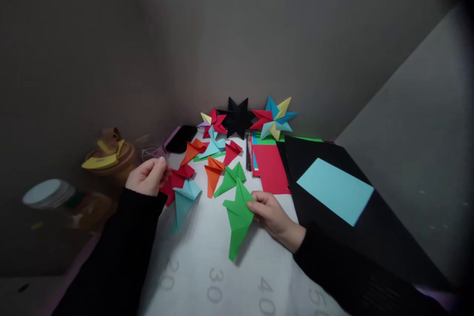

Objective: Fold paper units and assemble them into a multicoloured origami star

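My right hand (272, 215) pinches the right edge of a green folded paper piece (239, 215) over the white surface. At the left, my left hand (148, 176) is closed beside a dark red folded piece (177, 182); whether its fingers hold anything is hidden. A light blue folded piece (185, 200) lies near it. Orange folded pieces (214, 175), a second green one (231, 178), a small red one (232, 152) and another light blue one (214, 146) lie farther back.
Paper stars, one black (237, 117) and one multicoloured (274, 117), stand at the back wall. Red sheets (272, 168) and a light blue sheet (336, 191) on black board (314, 155) lie right. A phone (181, 139), pot (126, 158) and jar (50, 193) are left.
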`<state>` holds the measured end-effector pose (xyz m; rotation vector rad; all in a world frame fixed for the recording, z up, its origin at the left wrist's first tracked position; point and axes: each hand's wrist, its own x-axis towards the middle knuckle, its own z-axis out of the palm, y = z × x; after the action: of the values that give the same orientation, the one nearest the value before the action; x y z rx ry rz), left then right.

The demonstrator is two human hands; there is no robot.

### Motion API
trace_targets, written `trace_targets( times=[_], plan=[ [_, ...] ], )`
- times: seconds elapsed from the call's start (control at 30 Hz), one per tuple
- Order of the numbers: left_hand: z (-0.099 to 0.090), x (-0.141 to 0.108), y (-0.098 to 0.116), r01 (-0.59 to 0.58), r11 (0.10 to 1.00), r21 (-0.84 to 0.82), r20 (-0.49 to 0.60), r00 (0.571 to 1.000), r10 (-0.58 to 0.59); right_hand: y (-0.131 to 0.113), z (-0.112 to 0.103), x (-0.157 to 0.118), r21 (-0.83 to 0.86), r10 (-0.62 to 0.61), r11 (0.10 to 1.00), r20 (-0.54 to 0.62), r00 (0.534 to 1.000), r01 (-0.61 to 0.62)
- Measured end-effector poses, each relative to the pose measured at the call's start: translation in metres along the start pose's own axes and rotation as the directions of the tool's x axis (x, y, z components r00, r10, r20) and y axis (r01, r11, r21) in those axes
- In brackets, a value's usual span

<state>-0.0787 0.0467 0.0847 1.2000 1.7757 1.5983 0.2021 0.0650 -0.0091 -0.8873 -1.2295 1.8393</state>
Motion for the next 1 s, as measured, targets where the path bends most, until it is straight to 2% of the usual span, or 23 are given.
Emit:
trace_targets(
  times=[0.03,0.1,0.17,0.2,0.23,0.27,0.33,0.37,0.47,0.63,0.73,0.83,0.9,0.97,1.0],
  plan=[
    [-0.005,0.004,-0.004,-0.052,0.986,0.158,0.021,0.999,0.049,0.000,0.000,0.000,-0.009,0.002,1.000,0.009,1.000,-0.001],
    [-0.011,0.011,-0.013,-0.131,0.883,0.451,0.166,0.984,0.061,0.001,0.000,-0.001,-0.027,0.001,1.000,0.017,1.000,0.000],
    [-0.014,0.015,-0.024,-0.200,0.735,0.648,0.344,0.938,-0.047,0.002,-0.001,-0.001,-0.042,-0.006,0.999,0.024,1.000,0.007],
    [-0.014,0.017,-0.028,-0.237,0.659,0.714,0.394,0.914,-0.097,0.003,-0.002,-0.001,-0.047,-0.011,0.999,0.031,0.999,0.013],
    [-0.014,0.018,-0.033,-0.269,0.587,0.763,0.414,0.902,-0.124,0.003,-0.003,-0.001,-0.051,-0.017,0.999,0.039,0.999,0.019],
    [-0.013,0.019,-0.037,-0.288,0.526,0.800,0.404,0.907,-0.117,0.004,-0.004,-0.002,-0.056,-0.022,0.998,0.044,0.999,0.024],
    [-0.011,0.021,-0.044,-0.279,0.452,0.847,0.329,0.944,-0.034,0.005,-0.004,-0.002,-0.069,-0.029,0.997,0.053,0.998,0.032],
    [-0.009,0.021,-0.047,-0.260,0.442,0.858,0.281,0.960,0.019,0.005,-0.005,-0.002,-0.076,-0.031,0.997,0.056,0.998,0.036],
    [-0.003,0.024,-0.061,-0.233,0.491,0.839,0.203,0.973,0.114,0.006,-0.004,-0.002,-0.086,-0.033,0.996,0.069,0.997,0.039],
    [0.008,0.025,-0.083,-0.278,0.599,0.750,0.274,0.956,0.101,0.004,-0.003,-0.003,-0.094,-0.039,0.995,0.073,0.997,0.046],
    [0.011,0.019,-0.089,-0.286,0.682,0.674,0.310,0.947,0.091,0.002,-0.002,-0.003,-0.114,-0.049,0.992,0.076,0.996,0.057],
    [0.010,0.013,-0.084,-0.268,0.769,0.580,0.310,0.946,0.095,0.001,-0.001,-0.004,-0.125,-0.049,0.990,0.073,0.996,0.058],
    [0.005,0.011,-0.072,-0.250,0.805,0.538,0.280,0.954,0.109,0.001,-0.001,-0.004,-0.116,-0.053,0.991,0.075,0.996,0.061],
    [0.000,0.011,-0.055,-0.237,0.813,0.531,0.204,0.968,0.149,0.002,-0.002,-0.003,-0.105,-0.055,0.992,0.079,0.995,0.063],
    [-0.002,0.010,-0.046,-0.233,0.801,0.552,0.093,0.971,0.219,0.003,-0.002,-0.003,-0.103,-0.055,0.993,0.081,0.995,0.063]
  ],
)
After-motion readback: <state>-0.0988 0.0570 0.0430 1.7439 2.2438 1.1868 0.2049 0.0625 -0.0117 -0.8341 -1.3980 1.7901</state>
